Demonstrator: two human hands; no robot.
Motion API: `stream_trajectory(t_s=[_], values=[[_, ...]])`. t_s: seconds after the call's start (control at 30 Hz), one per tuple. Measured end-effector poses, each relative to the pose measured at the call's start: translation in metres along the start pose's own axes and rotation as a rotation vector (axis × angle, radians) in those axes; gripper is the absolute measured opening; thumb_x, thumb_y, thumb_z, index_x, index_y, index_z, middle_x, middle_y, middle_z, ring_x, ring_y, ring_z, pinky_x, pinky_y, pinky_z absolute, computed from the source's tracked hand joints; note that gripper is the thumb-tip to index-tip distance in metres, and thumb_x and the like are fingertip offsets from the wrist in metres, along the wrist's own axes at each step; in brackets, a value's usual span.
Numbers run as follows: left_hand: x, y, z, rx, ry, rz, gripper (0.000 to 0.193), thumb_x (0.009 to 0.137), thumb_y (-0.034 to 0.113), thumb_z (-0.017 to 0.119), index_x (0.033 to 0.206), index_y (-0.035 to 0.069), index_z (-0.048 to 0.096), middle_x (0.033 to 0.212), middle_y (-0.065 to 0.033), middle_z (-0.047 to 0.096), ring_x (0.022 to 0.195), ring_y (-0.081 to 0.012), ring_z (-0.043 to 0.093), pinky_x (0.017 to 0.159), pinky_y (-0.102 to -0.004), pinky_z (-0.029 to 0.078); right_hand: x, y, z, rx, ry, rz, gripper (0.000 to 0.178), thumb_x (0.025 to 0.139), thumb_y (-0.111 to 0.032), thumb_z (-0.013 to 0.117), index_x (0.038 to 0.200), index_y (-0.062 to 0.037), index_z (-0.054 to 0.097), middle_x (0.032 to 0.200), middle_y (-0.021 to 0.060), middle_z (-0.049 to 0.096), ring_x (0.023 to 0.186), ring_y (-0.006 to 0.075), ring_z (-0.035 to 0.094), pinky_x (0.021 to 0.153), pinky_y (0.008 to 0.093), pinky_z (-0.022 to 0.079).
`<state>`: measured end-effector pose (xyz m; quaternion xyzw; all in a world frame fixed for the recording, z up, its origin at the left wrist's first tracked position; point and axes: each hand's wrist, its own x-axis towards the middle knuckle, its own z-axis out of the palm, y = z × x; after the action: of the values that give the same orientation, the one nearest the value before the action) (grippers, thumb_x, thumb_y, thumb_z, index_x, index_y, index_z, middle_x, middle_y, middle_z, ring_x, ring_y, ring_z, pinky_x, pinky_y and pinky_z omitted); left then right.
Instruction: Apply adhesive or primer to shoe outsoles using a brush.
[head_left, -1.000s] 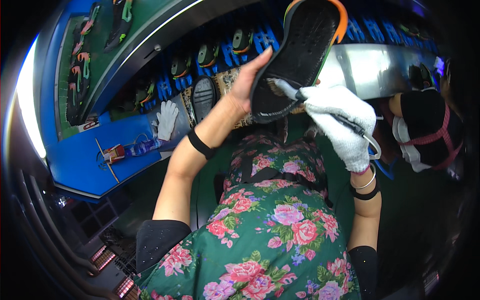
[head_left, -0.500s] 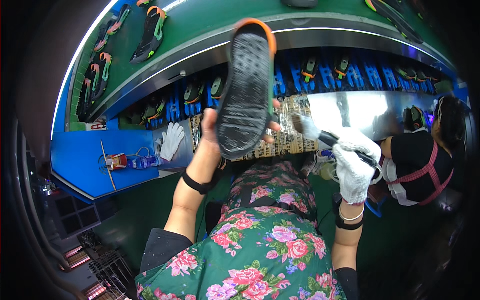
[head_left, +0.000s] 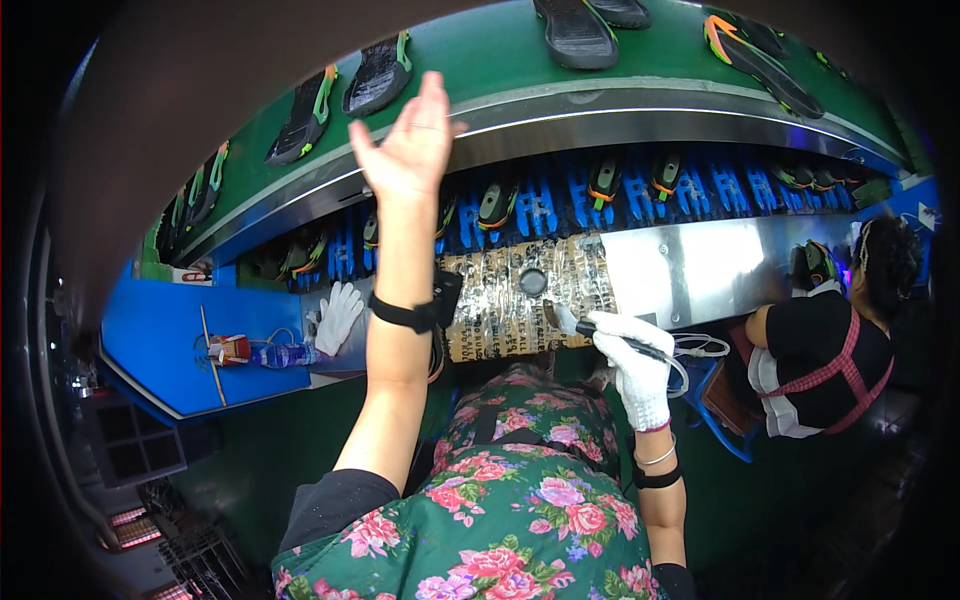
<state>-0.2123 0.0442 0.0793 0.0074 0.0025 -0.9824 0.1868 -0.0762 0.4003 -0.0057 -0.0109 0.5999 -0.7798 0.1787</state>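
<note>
My bare left hand (head_left: 408,150) reaches over the front rail of the green belt, fingers spread and holding nothing. Just beyond its fingertips a black shoe sole (head_left: 378,78) with a green edge lies on the belt, its face shiny and wet-looking. Another sole (head_left: 302,118), edged in orange and green, rests to its left. In a white knit glove, my right hand (head_left: 634,362) is closed around the black handle of a brush (head_left: 562,318). The brush's pale bristles point left, over the tape-covered cardboard (head_left: 480,315). A small round dark cup (head_left: 533,282) stands on that cardboard.
More soles (head_left: 578,35) lie along the belt (head_left: 480,95). Below it, shoe uppers sit on a row of blue racks (head_left: 535,212). A spare white glove (head_left: 340,318) and a bottle (head_left: 285,355) are at the left. A co-worker (head_left: 825,345) sits close on the right, near a white cable (head_left: 705,345).
My left hand has let go of the sole it held up and has moved farther out over the belt. The brush has come down and left toward the cardboard.
</note>
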Motion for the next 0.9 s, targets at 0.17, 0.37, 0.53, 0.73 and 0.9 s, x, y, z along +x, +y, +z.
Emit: stream_trajectory(t_s=[0.17, 0.37, 0.53, 0.73, 0.9], values=[[0.018, -0.110, 0.009, 1.653, -0.321, 0.357, 0.069, 0.090, 0.017, 0.074, 0.149, -0.002, 0.044, 0.147, -0.0243, 0.048, 0.102, -0.0291, 0.072, 0.085, -0.0399, 0.060, 0.000, 0.008, -0.001, 0.095, 0.058, -0.004, 0.028, 0.082, 0.003, 0.078, 0.110, 0.0007, 0.079, 0.097, 0.0070, 0.078, 0.066, 0.0038, 0.059, 0.055, 0.0185, 0.043], [0.062, -0.093, -0.006, 1.944, -0.489, 0.522, 0.028, 0.081, 0.000, 0.075, 0.108, 0.005, 0.069, 0.133, -0.0169, 0.056, 0.091, -0.0202, 0.073, 0.073, -0.0332, 0.061, 0.002, 0.010, -0.001, 0.136, 0.077, -0.022, 0.029, 0.081, 0.005, 0.077, 0.110, 0.0028, 0.078, 0.096, 0.0095, 0.078, 0.063, 0.0049, 0.058, 0.054, 0.0191, 0.042], [-0.028, -0.038, 0.008, 1.539, -0.618, 0.451, 0.040, 0.080, 0.003, 0.075, 0.115, 0.005, 0.054, 0.136, -0.0169, 0.054, 0.124, -0.0281, 0.057, 0.108, -0.0416, 0.045, 0.004, 0.010, -0.024, 0.247, 0.194, -0.004, 0.026, 0.082, 0.007, 0.075, 0.108, 0.0041, 0.077, 0.092, 0.0087, 0.076, 0.062, 0.0054, 0.057, 0.054, 0.0197, 0.041], [-0.102, 0.030, 0.030, 1.489, -0.278, 0.574, 0.027, 0.093, 0.005, 0.057, 0.120, 0.002, 0.055, 0.115, -0.0220, 0.069, 0.112, -0.0262, 0.065, 0.102, -0.0408, 0.050, 0.008, -0.008, -0.054, 0.623, 0.214, -0.002, 0.026, 0.089, 0.009, 0.065, 0.114, 0.0040, 0.070, 0.113, 0.0207, 0.073, 0.072, 0.0073, 0.059, 0.061, 0.0183, 0.045], [-0.116, 0.014, -0.035, 1.674, -0.122, -0.210, 0.014, 0.095, 0.017, 0.070, 0.101, 0.005, 0.068, 0.094, -0.0029, 0.070, 0.085, -0.0096, 0.065, 0.080, -0.0249, 0.051, -0.004, -0.063, -0.020, -0.012, 0.086, -0.223, 0.021, 0.086, 0.008, 0.070, 0.106, 0.0028, 0.072, 0.114, 0.0198, 0.074, 0.087, 0.0151, 0.070, 0.072, 0.0243, 0.056]])
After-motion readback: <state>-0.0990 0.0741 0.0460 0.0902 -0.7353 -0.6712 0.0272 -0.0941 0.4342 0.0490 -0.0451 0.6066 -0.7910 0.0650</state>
